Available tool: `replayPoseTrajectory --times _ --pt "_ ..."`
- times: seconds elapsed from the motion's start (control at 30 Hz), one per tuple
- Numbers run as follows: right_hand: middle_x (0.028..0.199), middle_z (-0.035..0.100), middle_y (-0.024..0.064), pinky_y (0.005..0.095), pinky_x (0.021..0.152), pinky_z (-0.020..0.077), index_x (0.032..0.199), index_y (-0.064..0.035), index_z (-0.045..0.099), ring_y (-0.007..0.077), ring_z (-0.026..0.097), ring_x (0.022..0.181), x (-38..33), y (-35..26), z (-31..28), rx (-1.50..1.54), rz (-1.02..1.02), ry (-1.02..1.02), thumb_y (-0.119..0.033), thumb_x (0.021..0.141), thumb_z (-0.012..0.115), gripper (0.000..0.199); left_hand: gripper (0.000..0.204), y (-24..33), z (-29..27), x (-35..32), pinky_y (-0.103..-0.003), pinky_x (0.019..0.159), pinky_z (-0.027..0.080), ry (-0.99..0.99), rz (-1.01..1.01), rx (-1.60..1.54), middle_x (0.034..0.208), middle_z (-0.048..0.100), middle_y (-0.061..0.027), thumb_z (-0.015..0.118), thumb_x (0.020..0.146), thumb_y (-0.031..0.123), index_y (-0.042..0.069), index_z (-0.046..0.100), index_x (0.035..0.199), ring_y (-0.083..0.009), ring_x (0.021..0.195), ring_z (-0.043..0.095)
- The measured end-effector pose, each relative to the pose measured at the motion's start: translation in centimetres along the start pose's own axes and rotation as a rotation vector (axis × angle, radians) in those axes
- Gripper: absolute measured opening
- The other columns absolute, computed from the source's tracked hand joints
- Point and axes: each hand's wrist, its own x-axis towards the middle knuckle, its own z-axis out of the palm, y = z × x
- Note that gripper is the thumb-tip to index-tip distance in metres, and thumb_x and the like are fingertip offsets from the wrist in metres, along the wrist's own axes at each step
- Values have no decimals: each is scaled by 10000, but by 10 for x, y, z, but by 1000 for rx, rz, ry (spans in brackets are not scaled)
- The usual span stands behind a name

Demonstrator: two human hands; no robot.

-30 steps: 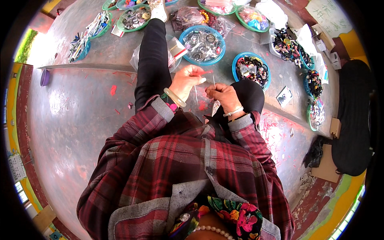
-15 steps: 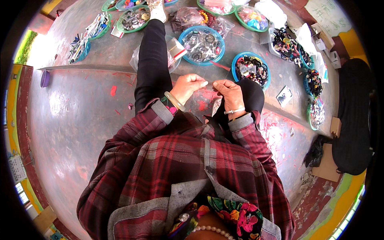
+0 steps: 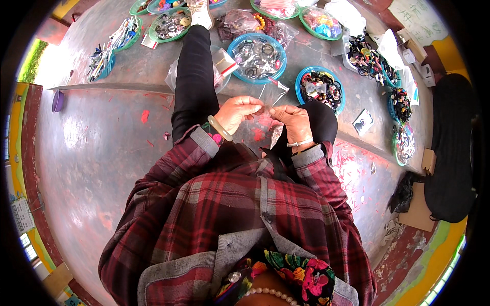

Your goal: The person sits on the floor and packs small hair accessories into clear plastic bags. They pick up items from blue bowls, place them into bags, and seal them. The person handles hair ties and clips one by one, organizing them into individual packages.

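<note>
**Hands drawn together over a small clear packet**

She sits on the grey concrete floor [image 3: 102, 153] with her legs stretched ahead, red plaid sleeves reaching forward. The left hand [image 3: 236, 111], a pale jade-coloured bangle [image 3: 219, 128] at its wrist, is curled with fingertips pinched on something fine. The right hand [image 3: 292, 121], wearing a thin silver bracelet [image 3: 299, 144], is closed in a similar pinch. Between and below them hangs a small clear plastic packet [image 3: 276, 135], and a second slip of clear film [image 3: 279, 92] sticks up just above the right fingers. What exactly each pinch grips is too small to make out.

A second ago the hands sat slightly apart with the packet dangling between them; half a second ago the right hand had lifted over the packet. Now both have risen a little and their fingertips almost meet.

Beyond her knees stand a round blue plastic basin of dark rings and trinkets [image 3: 256, 57] and another blue basin of black hair ties [image 3: 320, 90], unmoved. Green trays [image 3: 171, 25] of small goods line the far edge.
</note>
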Motion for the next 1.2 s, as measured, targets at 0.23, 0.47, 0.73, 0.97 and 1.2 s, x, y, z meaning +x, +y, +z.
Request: replayPoseTrajectory --times 0.23,0.47,0.73,0.97,1.2 --pt "677 602 6 183 560 376 752 -3 641 54 498 603 2 2 -1 7 -35 -24 -31 758 665 38 177 -1 -1 0 -217 710 434 -48 15 -95 930 626 -24 569 861 120 36 607 1013 -103 841 587" --pt "659 564 -28 178 545 350 708 -34 598 34 450 586 4 7 -3 56 -55 -92 -42 762 678 97 192 5 2 -3 -232 716 439 -83 -6 -153 941 638 -41 546 879 143 25 615 1014 -113 843 592" --pt "679 571 -37 176 567 352 711 -62 595 34 465 611 2 4 -1 84 -18 -117 -52 742 706 116 196 6 4 -4 -234 703 439 -76 5 -113 922 644 -53 552 881 162 19 625 992 -115 838 590" --pt "696 583 -26 183 588 365 733 -59 596 46 481 626 3 6 0 110 34 -134 -50 753 697 104 160 -2 -1 0 -224 681 442 -54 57 -97 856 639 -70 578 858 129 -5 623 933 -110 760 575" --pt "698 585 -23 183 591 365 742 -57 600 46 478 624 5 10 -4 96 53 -127 -46 764 681 84 114 0 4 -1 -225 671 439 14 94 -88 810 626 -58 614 824 90 -8 619 882 -106 718 559"
